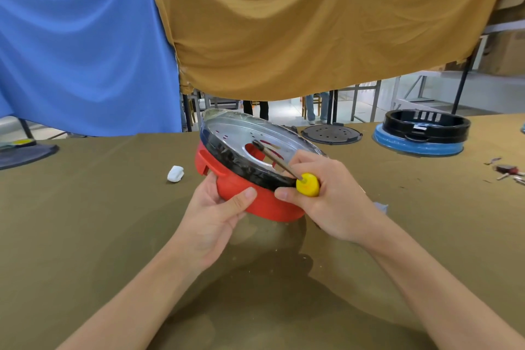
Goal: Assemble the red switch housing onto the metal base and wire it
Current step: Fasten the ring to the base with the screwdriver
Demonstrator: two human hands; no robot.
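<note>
Bright, even daylight; fisheye-bent edges

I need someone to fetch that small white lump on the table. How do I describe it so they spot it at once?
Start from the red housing the person holds tilted above the olive table. Look just to its left, on the tabletop: the white lump lies there alone. It is the only white thing nearby, crumpled and soft-looking, touching nothing.

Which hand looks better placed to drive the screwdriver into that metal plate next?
The right hand. It already grips the yellow-handled screwdriver, whose shaft reaches over the metal base. The left hand holds the red housing tilted off the table, so it looks needed there.
</note>
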